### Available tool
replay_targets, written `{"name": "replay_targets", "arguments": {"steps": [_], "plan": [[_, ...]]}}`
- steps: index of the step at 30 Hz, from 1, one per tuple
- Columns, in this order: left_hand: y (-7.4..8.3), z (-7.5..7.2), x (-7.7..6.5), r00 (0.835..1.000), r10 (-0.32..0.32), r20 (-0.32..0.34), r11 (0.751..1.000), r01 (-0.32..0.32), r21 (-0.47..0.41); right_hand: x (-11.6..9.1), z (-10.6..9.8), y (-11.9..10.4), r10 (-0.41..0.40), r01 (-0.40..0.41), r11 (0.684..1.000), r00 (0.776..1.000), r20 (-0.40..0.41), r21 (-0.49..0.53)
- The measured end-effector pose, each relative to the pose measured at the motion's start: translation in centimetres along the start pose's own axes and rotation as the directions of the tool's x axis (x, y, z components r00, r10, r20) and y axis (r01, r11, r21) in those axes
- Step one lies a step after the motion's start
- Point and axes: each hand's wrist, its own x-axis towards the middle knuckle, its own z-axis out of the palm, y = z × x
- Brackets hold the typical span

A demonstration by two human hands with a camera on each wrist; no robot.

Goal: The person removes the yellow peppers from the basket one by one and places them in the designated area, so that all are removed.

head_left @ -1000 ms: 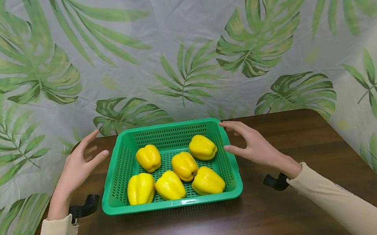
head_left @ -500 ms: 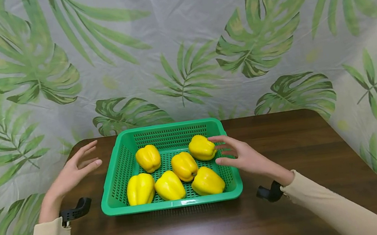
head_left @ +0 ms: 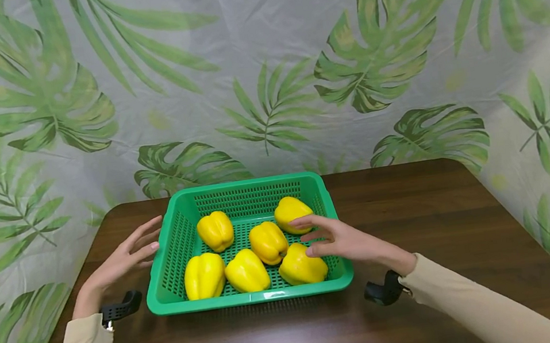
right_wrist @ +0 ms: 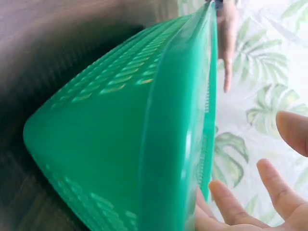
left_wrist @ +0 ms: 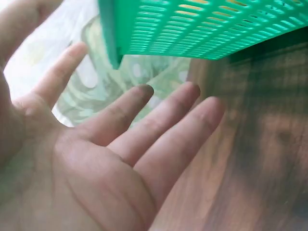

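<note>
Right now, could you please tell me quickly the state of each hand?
Left hand: open, holding nothing, beside the green basket.
Right hand: open, holding nothing, above the right part of the basket.

Dark brown table [head_left: 436, 208]; pale, green-leaf-patterned sheet [head_left: 247, 36] behind it

Tabletop workspace [head_left: 415, 205], leaf-print backdrop [head_left: 184, 114]

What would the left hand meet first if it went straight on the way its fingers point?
Probably the left side of the green rectangular perforated plastic basket; depth is unclear, so the left hand might pass over it instead.
</note>
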Motion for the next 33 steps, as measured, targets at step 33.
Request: {"name": "replay_targets", "arguments": {"steps": [33], "plan": [[-1.9, 1.9, 2.4, 0.999, -0.034, -0.005, 0.989, 0.033, -0.141, 2.6, 1.6, 0.5, 0.346, -0.347, 0.938, 0.937, 0.053, 0.006]]}}
